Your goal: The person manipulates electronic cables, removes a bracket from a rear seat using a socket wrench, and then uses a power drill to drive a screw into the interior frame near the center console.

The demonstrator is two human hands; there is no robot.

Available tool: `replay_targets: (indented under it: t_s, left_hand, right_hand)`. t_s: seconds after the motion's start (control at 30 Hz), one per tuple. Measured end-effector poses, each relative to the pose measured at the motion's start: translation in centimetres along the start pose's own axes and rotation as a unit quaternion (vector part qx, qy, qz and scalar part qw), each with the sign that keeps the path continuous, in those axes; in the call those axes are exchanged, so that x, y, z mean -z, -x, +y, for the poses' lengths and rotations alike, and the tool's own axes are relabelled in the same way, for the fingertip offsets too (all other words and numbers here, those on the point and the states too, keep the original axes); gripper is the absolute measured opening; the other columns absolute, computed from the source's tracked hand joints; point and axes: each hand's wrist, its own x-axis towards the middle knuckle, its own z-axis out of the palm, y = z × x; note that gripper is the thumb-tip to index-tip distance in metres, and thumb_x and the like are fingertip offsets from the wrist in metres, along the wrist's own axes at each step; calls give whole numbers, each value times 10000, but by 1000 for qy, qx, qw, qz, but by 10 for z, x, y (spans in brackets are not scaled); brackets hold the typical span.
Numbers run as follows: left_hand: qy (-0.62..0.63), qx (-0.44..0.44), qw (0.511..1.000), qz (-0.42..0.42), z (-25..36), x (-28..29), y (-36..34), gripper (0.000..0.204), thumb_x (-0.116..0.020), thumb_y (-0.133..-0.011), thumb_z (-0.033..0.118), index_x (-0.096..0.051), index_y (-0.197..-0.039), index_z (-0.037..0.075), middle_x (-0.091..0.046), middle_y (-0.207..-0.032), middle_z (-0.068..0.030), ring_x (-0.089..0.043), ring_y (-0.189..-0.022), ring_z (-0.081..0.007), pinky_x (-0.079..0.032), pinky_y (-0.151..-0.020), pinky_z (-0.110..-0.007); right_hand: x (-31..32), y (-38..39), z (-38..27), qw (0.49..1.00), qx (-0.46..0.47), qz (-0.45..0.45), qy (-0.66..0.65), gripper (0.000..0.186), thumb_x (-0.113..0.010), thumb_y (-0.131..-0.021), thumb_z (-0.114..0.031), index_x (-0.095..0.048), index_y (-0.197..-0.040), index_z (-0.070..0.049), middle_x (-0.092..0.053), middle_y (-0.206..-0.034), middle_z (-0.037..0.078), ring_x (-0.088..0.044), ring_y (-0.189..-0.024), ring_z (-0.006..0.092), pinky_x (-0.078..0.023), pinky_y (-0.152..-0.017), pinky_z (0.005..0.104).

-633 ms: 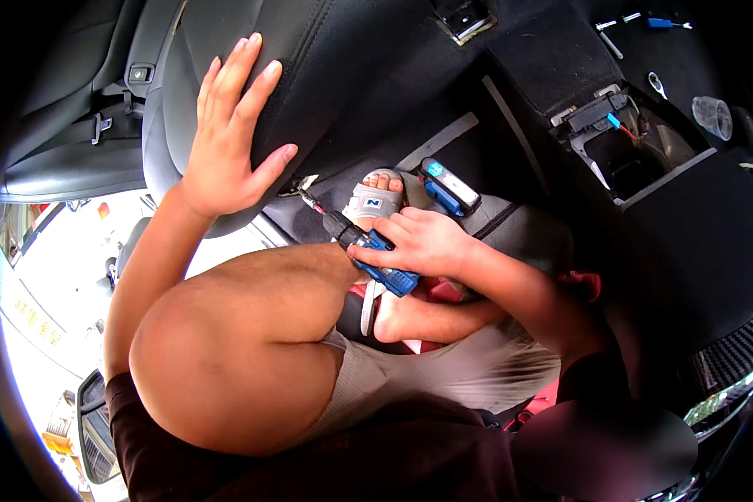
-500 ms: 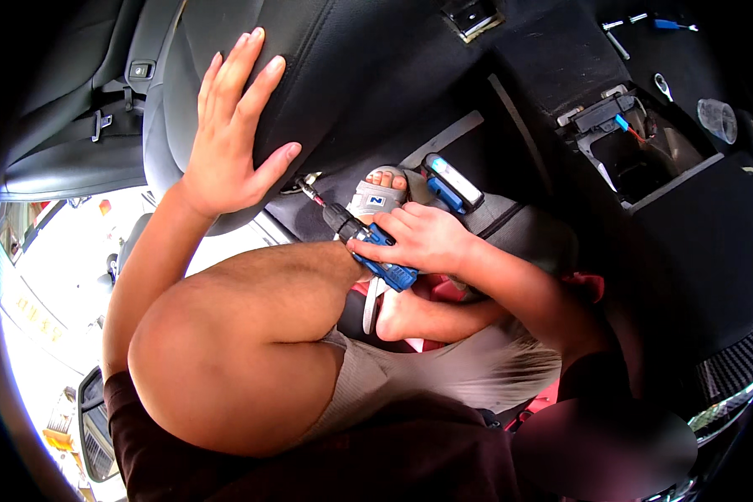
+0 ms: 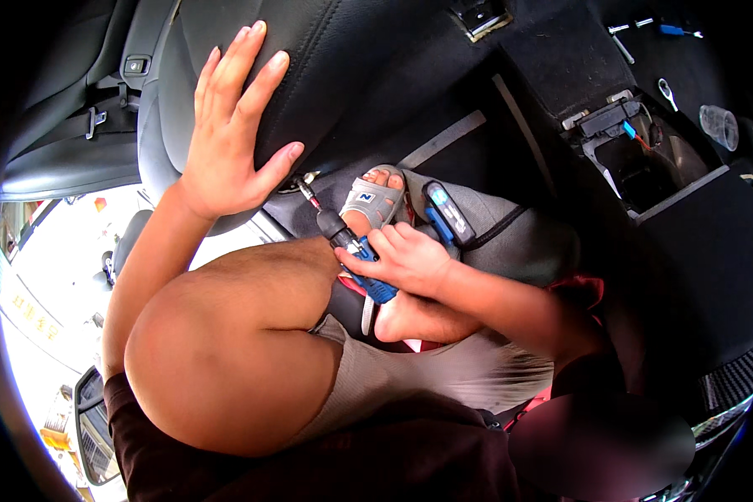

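A blue and black cordless drill (image 3: 336,230) is gripped in my right hand (image 3: 410,259), its nose pointing up and left. From its chuck a long bit (image 3: 308,194) reaches to a metal bracket (image 3: 309,178) low beside the dark seat (image 3: 309,92). Whether the bit's tip is seated on a fastener there is too small to tell. My left hand (image 3: 230,134) lies flat against the seat's side, fingers spread, holding nothing. The drill's blue battery end rests over the handle under my right hand, close to my bare ankle.
A blue device with a screen (image 3: 450,213) lies on the grey floor mat by my sandalled foot (image 3: 375,199). To the right is an opened console (image 3: 644,171) with a blue connector (image 3: 629,129). Beyond it lie a ratchet (image 3: 667,94), a blue-handled tool (image 3: 678,31) and a clear cup (image 3: 718,127).
The drill and my right hand have shifted slightly left, and the drill now stands a bit steeper. My left hand stays in place on the seat.
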Motion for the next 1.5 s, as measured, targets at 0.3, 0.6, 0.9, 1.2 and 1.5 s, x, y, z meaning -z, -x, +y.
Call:
replay_targets:
  t_s: [0.3,0.6,0.9,1.2,1.5]
  left_hand:
    - [0,1,1000,7,-1,-2,1,979,-806,-825,183,-338,-1674,49,-252,-1753,-285,-264,-1626,-460,-167,-1310,-608]
    - [-101,-158,978,88,8,4,18,594,-829,-814,132,-654,-1380,90,-656,-1408,-97,-611,-1240,-276,-461,-1042,-422]
    - [-235,-395,811,-363,26,-50,33,378,-657,-908,308,-769,-1143,34,-731,-1149,-38,-662,-1047,-183,-463,-836,-322]
    - [-215,-368,741,-518,30,-110,39,261,-637,-969,324,-858,-1010,191,-749,-1105,-30,-702,-1040,-243,-493,-796,-386]
    - [-215,-337,712,-577,34,-135,41,299,-615,-1015,372,-858,-1043,200,-786,-1156,-30,-723,-1096,-230,-506,-809,-394]
  right_hand:
    - [0,5,-8,999,-13,-28,-21,618,-600,-930,-241,-545,-1541,-308,-559,-926,30,-579,-828,200,-445,-729,336]
    - [23,7,-5,993,-25,-70,-96,647,-588,-950,-265,-513,-1593,-281,-605,-1024,94,-620,-939,284,-487,-843,392]
    - [26,13,-6,988,-45,-74,-130,665,-605,-979,-206,-471,-1623,-302,-581,-1045,119,-635,-943,332,-526,-866,435]
    - [9,15,-7,997,-8,-24,-74,667,-585,-946,-181,-493,-1592,-321,-579,-994,90,-617,-813,288,-542,-760,391]
    - [21,18,-18,996,-33,-8,-88,699,-599,-924,-166,-480,-1598,-310,-571,-998,90,-611,-821,298,-545,-778,401]
